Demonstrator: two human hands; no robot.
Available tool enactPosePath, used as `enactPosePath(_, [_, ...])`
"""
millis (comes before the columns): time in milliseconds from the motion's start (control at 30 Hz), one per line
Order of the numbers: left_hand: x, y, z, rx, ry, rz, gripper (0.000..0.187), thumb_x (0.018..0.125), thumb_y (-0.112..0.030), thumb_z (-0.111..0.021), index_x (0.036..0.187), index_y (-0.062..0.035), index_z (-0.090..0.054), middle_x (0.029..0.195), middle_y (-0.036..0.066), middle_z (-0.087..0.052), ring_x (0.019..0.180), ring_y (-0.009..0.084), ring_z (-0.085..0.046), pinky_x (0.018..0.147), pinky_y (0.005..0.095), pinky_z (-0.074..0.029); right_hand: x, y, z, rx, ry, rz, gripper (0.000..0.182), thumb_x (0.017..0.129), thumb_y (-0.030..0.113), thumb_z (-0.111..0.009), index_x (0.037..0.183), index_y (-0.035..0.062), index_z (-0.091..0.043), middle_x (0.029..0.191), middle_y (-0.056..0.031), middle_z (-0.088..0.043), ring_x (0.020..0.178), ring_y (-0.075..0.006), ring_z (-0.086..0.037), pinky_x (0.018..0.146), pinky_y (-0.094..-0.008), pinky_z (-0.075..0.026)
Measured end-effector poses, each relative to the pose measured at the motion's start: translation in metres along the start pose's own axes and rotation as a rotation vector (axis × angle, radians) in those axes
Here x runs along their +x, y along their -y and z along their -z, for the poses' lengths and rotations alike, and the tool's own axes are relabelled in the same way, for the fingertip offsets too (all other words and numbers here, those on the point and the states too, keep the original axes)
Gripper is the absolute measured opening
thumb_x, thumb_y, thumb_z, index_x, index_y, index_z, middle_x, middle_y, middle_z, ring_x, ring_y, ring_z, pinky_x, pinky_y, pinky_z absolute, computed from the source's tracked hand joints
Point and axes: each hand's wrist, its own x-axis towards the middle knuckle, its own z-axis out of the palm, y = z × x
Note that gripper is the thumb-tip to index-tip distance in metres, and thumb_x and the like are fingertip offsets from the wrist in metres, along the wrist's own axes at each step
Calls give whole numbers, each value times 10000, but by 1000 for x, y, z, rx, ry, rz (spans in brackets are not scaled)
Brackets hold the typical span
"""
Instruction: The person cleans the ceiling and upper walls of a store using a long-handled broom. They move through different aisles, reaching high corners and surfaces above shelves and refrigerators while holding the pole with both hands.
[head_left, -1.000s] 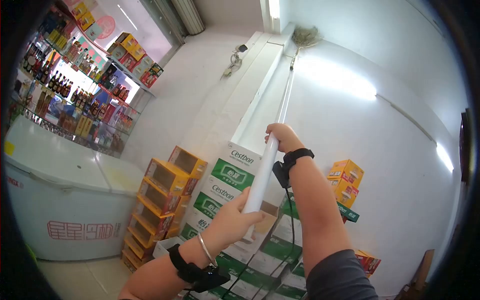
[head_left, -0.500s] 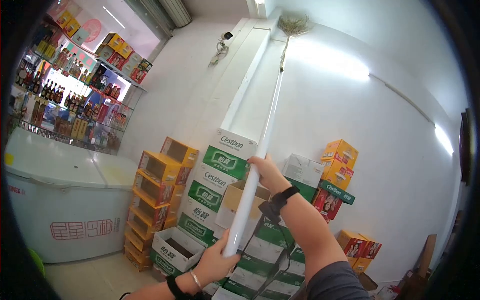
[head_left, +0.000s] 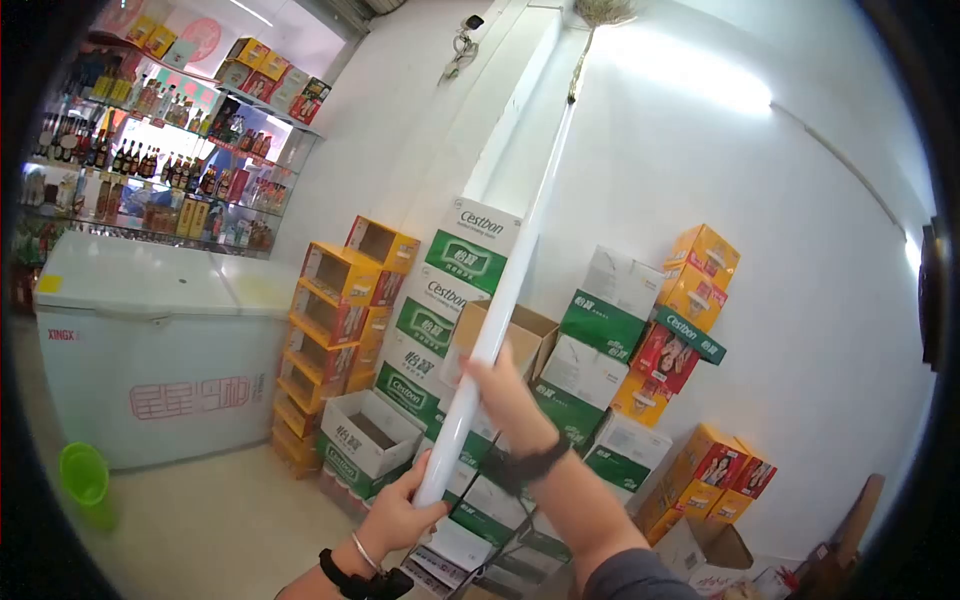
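Note:
A long-handled broom slants up through the middle of the head view. Its white pole (head_left: pixel 525 240) runs to a dry, straw-like broom head (head_left: pixel 604 10) high by the wall and ceiling, partly cut off by the top edge. Whether the bristles touch the wall cannot be made out. My left hand (head_left: pixel 400 512) is closed round the pole's lower end. Higher up, my right hand (head_left: pixel 508 395) grips the pole too, slightly blurred. Just beyond the hands stand stacked green-and-white water cartons (head_left: pixel 465 258) and an open brown carton (head_left: pixel 530 325).
A white chest freezer (head_left: pixel 165 350) stands left, with a green bin (head_left: pixel 85 475) before it. Yellow boxes (head_left: pixel 340 275) are stacked beside the cartons, and more yellow boxes (head_left: pixel 700 265) rise at right. Bottle shelves (head_left: pixel 150 160), a wall camera (head_left: pixel 473 21) and a tube light (head_left: pixel 700 80) are higher up.
The view has tipped downward, so the wall and boxes sit higher in it. My right hand is lower on the pole, closer to my left hand. Both hands still hold the broom.

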Motion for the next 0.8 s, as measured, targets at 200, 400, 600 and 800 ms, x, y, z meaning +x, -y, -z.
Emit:
enactPosePath(200, [-11,-3,-32,-78,-50,-46,686,692,-85,-603,1288,-25,-266,842,54,-542,593,68,-481,508,213,-417,-195,-39,72,-102,516,-334,527,824,134,-510,1262,12,-246,1197,-105,-363,921,-120,-480,775,-273,-424])
enactPosePath(400, [-22,-20,-65,31,-127,-104,677,687,-50,-606,1274,-2,-274,886,79,-542,574,78,-495,481,215,-424,-343,-26,167,245,-319,-578,365,815,137,-510,1141,14,-403,822,-71,-559,621,-141,-546,540,-239,-443])
enactPosePath(600, [-36,-36,-96,249,-216,-179,636,654,-161,-632,1225,-37,-379,958,131,-566,792,201,-571,685,293,-471,-418,-33,210,263,-467,-526,357,821,118,-493,1151,19,-398,874,-105,-559,677,-178,-581,576,-273,-482])
enactPosePath(800, [-64,-82,-124,101,-138,-184,469,653,9,-546,1115,37,-471,899,59,-546,767,129,-515,656,242,-431,-417,-1,183,165,-450,-525,337,819,104,-480,1138,19,-412,901,-89,-547,671,-159,-575,577,-261,-478])
